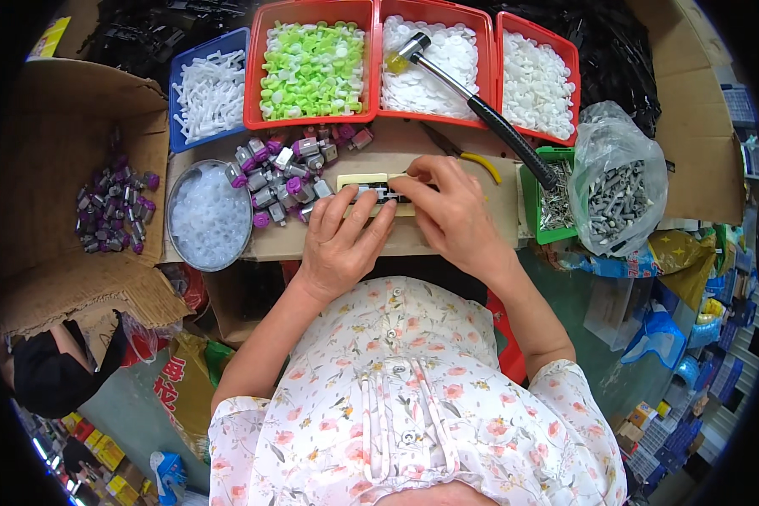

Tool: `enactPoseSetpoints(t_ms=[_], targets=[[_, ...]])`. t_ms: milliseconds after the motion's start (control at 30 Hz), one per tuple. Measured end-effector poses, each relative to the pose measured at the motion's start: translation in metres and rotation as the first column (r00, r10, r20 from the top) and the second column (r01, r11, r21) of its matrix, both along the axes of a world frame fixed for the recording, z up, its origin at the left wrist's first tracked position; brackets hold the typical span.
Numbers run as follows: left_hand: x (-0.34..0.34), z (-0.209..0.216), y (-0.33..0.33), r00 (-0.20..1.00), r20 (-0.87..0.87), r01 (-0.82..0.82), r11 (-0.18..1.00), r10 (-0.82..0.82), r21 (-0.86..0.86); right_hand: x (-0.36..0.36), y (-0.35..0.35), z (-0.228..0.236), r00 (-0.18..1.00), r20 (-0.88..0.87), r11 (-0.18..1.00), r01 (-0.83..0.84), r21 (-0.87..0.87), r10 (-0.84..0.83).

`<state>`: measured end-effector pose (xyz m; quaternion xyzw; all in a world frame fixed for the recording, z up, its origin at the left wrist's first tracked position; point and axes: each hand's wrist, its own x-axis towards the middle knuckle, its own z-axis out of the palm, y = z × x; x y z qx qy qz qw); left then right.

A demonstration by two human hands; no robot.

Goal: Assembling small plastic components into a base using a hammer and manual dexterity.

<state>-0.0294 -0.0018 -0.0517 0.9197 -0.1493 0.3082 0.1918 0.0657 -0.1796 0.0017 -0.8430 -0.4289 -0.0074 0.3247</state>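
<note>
A small black plastic casing (371,189) with pale parts inside lies in a cream-coloured block (352,180) at the near side of the work table. My left hand (343,239) holds the casing, its bent fingertips pressing on its near edge and left part. Over the casing's right end, my right hand (462,212) is closed in a pinch, thumb and forefinger together. What the pinch holds, if anything, is hidden by the fingers. Small grey motors with purple ends (288,181) are heaped just beyond and left of my left hand.
Behind stand a blue bin of white pins (210,94), red bins of green pieces (312,72) and white discs (434,76), and a hammer (472,101) across them. Pliers (468,154), a green screw tray (555,198), a clear bag (617,190) and a round bowl (211,216) flank the hands.
</note>
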Motion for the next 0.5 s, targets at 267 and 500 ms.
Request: enactPoseSetpoints(t_ms=[267, 500], targets=[[0.002, 0.000, 0.000, 0.999, 0.022, 0.031, 1.000, -0.031, 0.003, -0.007, 0.002, -0.002, 0.993, 0.119, 0.987, -0.003, -0.159, 0.022], [0.001, 0.000, 0.001, 0.999, -0.026, 0.024, 0.999, -0.025, -0.031, 0.003, -0.040, 0.038, 0.947, 0.270, 0.984, 0.154, 0.093, -0.174]])
